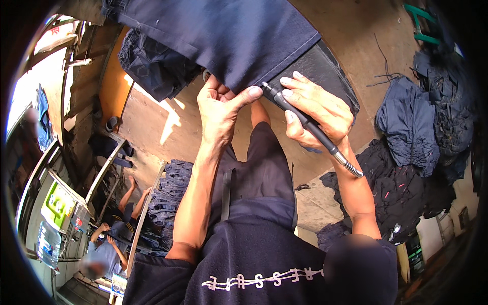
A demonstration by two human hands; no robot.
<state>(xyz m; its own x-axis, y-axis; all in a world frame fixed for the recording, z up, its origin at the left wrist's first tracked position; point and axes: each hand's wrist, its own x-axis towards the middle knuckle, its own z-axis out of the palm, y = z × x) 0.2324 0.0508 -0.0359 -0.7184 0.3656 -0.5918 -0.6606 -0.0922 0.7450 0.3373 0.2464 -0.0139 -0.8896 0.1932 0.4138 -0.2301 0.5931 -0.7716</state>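
Left of the black tool (316,130), a green tray (50,213) holds indistinct items.

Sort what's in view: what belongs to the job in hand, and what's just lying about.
In the job:
- navy cloth, its edge in the left hand
- black pen-shaped tool, in the right hand
- black panel under the cloth, probably its support

Apparently just lying about:
- dark garment heap at right
- green frame
- blue clothing pile at left
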